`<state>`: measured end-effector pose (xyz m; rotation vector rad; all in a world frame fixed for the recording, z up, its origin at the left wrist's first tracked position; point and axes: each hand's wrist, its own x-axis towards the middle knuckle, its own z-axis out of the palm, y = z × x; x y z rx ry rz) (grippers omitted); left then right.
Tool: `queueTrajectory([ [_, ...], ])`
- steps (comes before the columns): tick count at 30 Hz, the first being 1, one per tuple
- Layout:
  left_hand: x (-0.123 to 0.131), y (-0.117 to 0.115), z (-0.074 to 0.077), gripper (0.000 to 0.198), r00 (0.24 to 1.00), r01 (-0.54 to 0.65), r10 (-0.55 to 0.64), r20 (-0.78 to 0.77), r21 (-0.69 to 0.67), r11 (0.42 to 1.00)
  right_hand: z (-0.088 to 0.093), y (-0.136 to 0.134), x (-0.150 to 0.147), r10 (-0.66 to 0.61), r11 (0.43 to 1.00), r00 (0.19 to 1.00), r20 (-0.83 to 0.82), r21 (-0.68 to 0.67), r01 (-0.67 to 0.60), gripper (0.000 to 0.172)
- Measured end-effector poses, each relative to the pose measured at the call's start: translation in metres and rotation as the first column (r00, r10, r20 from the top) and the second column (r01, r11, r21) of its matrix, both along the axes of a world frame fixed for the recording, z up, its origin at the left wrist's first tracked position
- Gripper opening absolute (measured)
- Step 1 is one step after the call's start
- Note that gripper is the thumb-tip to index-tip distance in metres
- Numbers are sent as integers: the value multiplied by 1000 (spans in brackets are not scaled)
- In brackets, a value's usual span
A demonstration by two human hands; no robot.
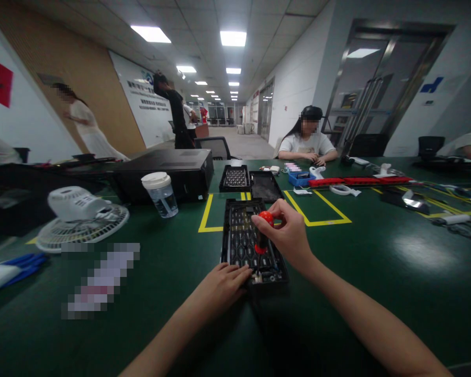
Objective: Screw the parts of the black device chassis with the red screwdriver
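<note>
A black plastic case [234,246] lies on the green table in front of me, with rows of dark rounded compartments inside. Small metal and dark parts sit at its near end. My right hand [288,230] pinches the red top of a screwdriver [261,242] with a red and black handle. The screwdriver stands nearly upright, its shaft pointing down into the near end of the case; its tip is hard to make out. My left hand [227,283] rests with fingers stretched out against the case's near left corner.
Beyond the case are a second black case [235,178] and a black tray [265,184]. To the left are a lidded cup [160,193], a white fan [80,214] and a large black box [168,165]. A blue bin [298,179] stands near a seated person [309,141] across the table.
</note>
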<state>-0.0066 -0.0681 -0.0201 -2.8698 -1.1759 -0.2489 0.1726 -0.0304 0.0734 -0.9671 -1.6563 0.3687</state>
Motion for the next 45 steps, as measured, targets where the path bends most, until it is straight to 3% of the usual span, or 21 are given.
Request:
queueTrajectory([
  [17, 0, -1, 3, 40, 1000, 2, -2, 9, 8, 1000, -1, -2, -9, -59, 997, 998, -27, 48, 61, 31],
  [25, 0, 0, 0, 42, 1000, 3, -3, 0, 13, 1000, 4, 2, -6, 115, 989, 992, -44, -84, -118, 24],
  [30, -1, 0, -1, 42, 1000, 8, -7, -7, 20, 1000, 10, 15, -2, 241, 971, 967, 81, -33, -239, 15],
  [33, -2, 0, -1, 42, 1000, 12, -12, -1, 28, 1000, 14, 20, 0, 355, 935, 925, 134, -51, -351, 16],
  [38, -2, -1, -1, 42, 1000, 9, -9, 6, 33, 999, 21, 26, 0, 562, 825, 814, 147, -173, -538, 18],
  [45, -3, 0, -2, 41, 1000, 15, -16, 22, 41, 999, 24, 39, -1, 682, 721, 727, 80, -237, -651, 20],
])
